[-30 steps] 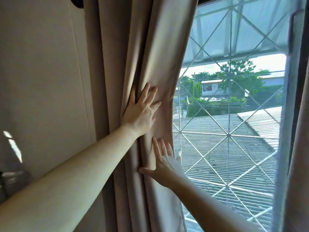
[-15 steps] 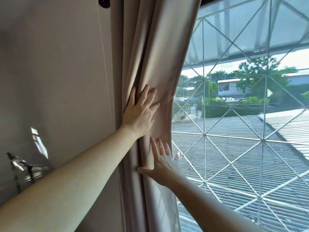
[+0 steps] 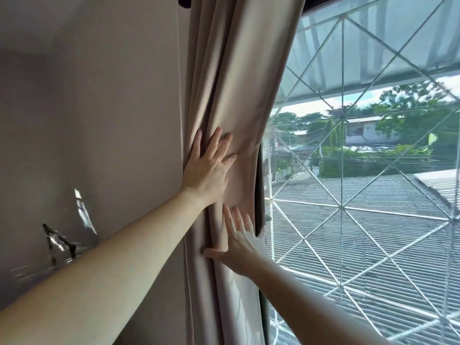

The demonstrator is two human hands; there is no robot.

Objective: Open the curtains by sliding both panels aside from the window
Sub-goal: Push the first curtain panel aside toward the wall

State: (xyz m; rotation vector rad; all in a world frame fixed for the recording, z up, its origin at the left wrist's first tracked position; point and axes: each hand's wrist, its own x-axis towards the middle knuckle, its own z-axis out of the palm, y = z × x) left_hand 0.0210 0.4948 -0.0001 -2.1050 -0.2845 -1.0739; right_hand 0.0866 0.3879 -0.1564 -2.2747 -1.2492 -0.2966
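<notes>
The beige left curtain panel (image 3: 231, 78) hangs bunched in folds at the left edge of the window (image 3: 361, 195). My left hand (image 3: 207, 168) lies flat on the bunched cloth with fingers spread, pressing it toward the wall. Below it, my right hand (image 3: 240, 241) also rests flat on the folds, thumb out to the left, fingers pointing up. Neither hand grips the cloth. The right curtain panel is out of view. The dark window frame edge (image 3: 260, 195) shows just right of the cloth.
A plain grey wall (image 3: 87, 120) fills the left side, with bright light patches (image 3: 83, 210) on it. A thin white cord (image 3: 179, 95) hangs along the wall beside the curtain. Behind the glass is a diamond-pattern metal grille (image 3: 343, 207), with roofs and trees beyond.
The curtain bundle has been pushed further left, uncovering the dark frame edge. My view has swung left, so the right panel has left the picture. Both hands stay flat on the cloth.
</notes>
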